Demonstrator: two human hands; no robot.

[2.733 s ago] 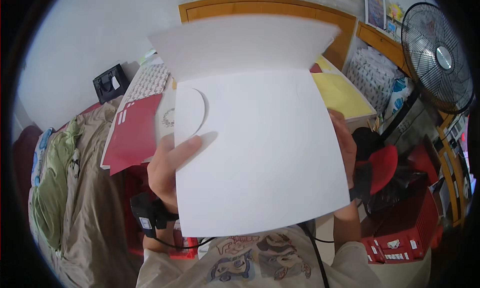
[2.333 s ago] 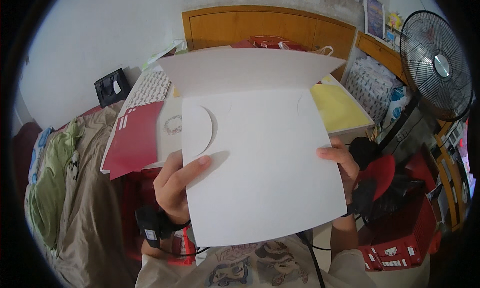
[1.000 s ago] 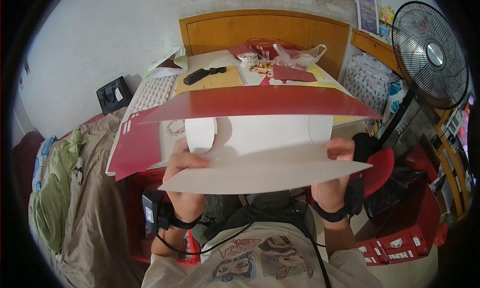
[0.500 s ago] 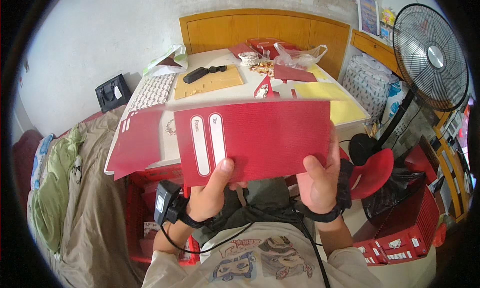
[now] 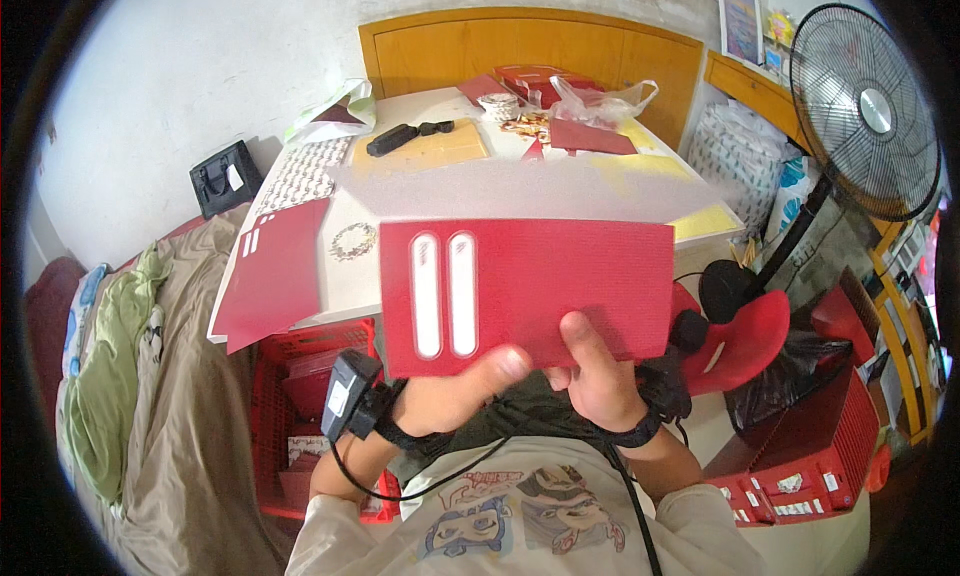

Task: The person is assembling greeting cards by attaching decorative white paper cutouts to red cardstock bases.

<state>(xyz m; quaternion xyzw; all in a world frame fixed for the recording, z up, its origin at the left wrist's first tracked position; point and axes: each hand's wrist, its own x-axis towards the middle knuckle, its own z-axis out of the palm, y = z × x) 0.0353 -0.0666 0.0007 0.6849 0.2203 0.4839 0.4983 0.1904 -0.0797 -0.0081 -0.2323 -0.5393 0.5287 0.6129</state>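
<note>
A red card or paper sleeve (image 5: pixel 570 276) with two white label strips on its left half is held upright in front of me. My left hand (image 5: pixel 455 386) grips its lower edge, thumb along that edge and the other fingers hidden. My right hand (image 5: pixel 600 381) pinches the lower edge right of centre, thumb on the front face and fingers mostly behind. Above the red face spreads a blurred pale grey sheet or flap (image 5: pixel 530 191); whether it joins the red piece I cannot tell.
Flat red sheets (image 5: pixel 275 266) overhang the white table's left edge. Farther back lie a cardboard piece (image 5: pixel 450 141), a black glasses-like item (image 5: pixel 410 136) and a clear plastic bag (image 5: pixel 605 106). A red crate (image 5: pixel 265 416) stands low left, red boxes (image 5: pixel 800 466) low right, a fan (image 5: pixel 870 111) at right.
My right hand has moved from the right edge to the lower edge, nearer my left hand. My left thumb has slid down and right. The pale sheet now shows broadly above the red face.
</note>
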